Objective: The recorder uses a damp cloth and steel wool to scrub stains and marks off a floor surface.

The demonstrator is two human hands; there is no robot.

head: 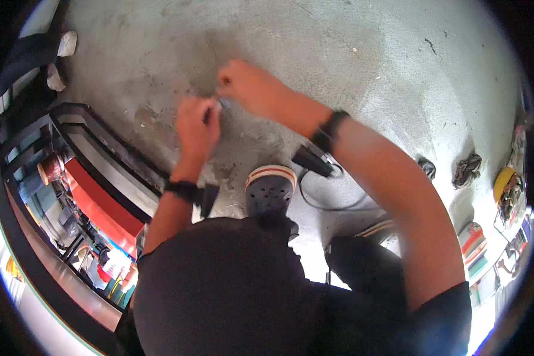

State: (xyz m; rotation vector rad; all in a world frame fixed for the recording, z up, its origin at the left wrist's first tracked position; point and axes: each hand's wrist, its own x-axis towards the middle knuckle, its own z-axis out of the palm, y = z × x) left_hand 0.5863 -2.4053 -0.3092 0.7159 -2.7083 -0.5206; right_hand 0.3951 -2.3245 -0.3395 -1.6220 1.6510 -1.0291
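Observation:
Both my hands are raised over the concrete floor (302, 49), close together and blurred. The fingers of my left hand (196, 127) are curled, with a dark patch at the fingertips that is too blurred to name. A small shiny item (224, 103) shows at the tips of my left fingers, just below my right hand. My right hand (244, 86) has bent fingers pointing left; whether it grips the same item is unclear. Each wrist wears a black strap (331, 129) with a dark block attached; the block near the right wrist (313, 160) hangs towards my body.
A dark-framed glass counter (111, 151) on the left holds a red box (100, 204), a spool (51, 169) and mixed goods. Below me are a dark clog (270, 189) and a looped cable (325, 207). Crumpled dark material (467, 171) and a yellow-rimmed container (503, 183) lie right.

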